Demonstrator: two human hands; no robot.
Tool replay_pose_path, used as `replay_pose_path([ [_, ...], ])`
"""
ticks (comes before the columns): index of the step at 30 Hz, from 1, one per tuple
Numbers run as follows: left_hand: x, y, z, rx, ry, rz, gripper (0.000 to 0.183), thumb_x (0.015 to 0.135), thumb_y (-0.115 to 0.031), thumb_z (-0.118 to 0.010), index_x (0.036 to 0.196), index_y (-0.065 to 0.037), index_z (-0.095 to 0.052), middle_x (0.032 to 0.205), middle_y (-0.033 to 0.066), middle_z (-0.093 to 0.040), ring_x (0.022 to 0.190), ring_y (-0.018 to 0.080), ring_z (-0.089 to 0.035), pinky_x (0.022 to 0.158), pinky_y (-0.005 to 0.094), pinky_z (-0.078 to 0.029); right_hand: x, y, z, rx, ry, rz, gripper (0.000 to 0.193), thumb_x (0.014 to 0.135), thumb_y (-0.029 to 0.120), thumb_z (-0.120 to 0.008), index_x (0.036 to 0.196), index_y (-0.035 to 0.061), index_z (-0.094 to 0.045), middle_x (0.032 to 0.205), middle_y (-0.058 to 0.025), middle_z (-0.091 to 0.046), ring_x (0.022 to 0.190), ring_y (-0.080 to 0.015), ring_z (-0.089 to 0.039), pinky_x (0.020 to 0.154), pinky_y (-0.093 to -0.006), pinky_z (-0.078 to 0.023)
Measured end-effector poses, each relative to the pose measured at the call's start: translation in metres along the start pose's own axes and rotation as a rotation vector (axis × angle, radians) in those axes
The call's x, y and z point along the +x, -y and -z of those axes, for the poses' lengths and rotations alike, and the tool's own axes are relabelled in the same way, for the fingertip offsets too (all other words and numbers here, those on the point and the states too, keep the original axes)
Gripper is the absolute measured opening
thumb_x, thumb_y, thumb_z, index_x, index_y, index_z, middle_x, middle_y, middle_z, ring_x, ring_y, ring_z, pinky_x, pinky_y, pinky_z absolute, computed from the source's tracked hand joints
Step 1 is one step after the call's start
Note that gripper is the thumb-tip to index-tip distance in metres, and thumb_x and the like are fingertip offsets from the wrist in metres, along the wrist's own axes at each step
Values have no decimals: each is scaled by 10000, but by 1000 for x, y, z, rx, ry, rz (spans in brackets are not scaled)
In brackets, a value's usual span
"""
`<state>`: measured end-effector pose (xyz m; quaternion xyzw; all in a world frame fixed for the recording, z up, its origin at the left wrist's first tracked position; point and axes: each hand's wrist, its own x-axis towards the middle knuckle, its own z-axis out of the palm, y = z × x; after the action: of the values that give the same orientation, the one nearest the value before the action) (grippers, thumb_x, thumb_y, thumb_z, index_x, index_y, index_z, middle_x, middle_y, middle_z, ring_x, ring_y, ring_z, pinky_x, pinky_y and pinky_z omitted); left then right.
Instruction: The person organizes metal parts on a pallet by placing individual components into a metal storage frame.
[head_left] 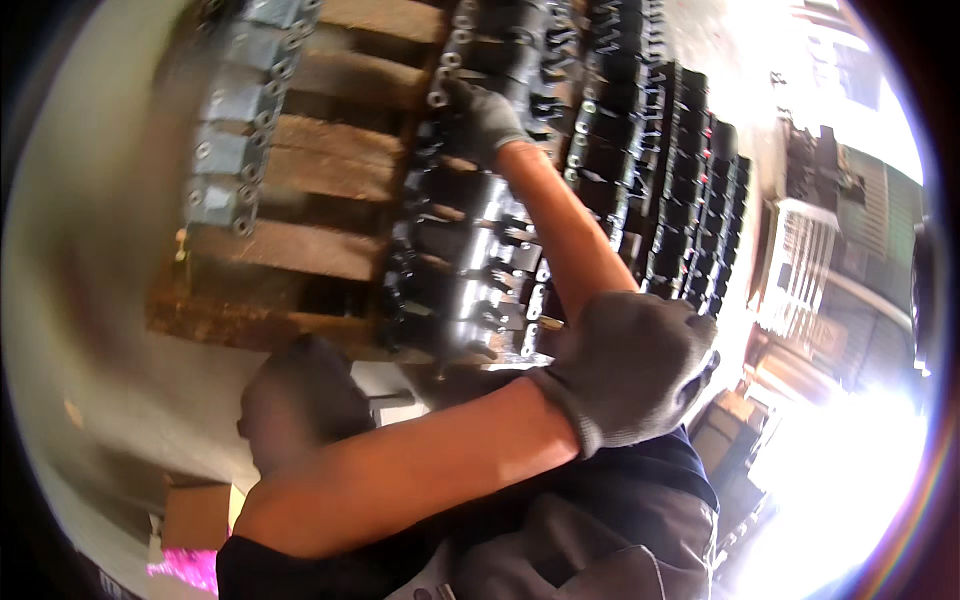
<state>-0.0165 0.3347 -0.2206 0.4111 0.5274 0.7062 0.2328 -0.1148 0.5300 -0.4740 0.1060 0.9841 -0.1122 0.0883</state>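
My right hand [484, 118], in a grey glove with dark fingers, reaches far over a row of black metal parts [440, 240]. Its fingers bend down onto a black part near a pale ring at the row's left edge, and appear to grip it; the fingertips blend into the dark metal. My left hand [640, 372], gloved in grey, lies across my right arm near the elbow. Its fingers are curled, and whatever they may hold is hidden from view. The black parts are curved and glossy, with eyelets and prongs along their edges.
The parts rest on a wooden pallet [335, 155]. Grey metal pieces [225, 150] line its left side. More rows of black parts [690, 180] run to the right. A cardboard box [195, 515] with pink wrapping [188, 566] stands lower left. A white slatted rack [800, 255] is at right.
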Motion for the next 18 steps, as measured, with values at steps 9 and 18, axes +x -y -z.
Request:
replay_pose_path([
  [9, -8, -2, -8, 77, 149, 15, 143, 899, -203, -731, 890, -80, -659, 670, 78, -620, 578, 287, -632, 532, 427, -470, -131, -86, 87, 340, -565, -453, 265, 894, 260, -734, 1130, 139, -747, 1015, -114, -762, 936, -277, -751, 840, -384, -578],
  [18, -15, 3, -14, 89, 252, 41, 183, 874, -176, -751, 1001, -57, -697, 704, 83, -635, 576, 272, -627, 533, 408, -465, -240, -267, 55, -5, -411, -1172, 599, 823, 491, -786, 1264, 96, -695, 1229, -166, -728, 1161, -322, -687, 995, -414, -524],
])
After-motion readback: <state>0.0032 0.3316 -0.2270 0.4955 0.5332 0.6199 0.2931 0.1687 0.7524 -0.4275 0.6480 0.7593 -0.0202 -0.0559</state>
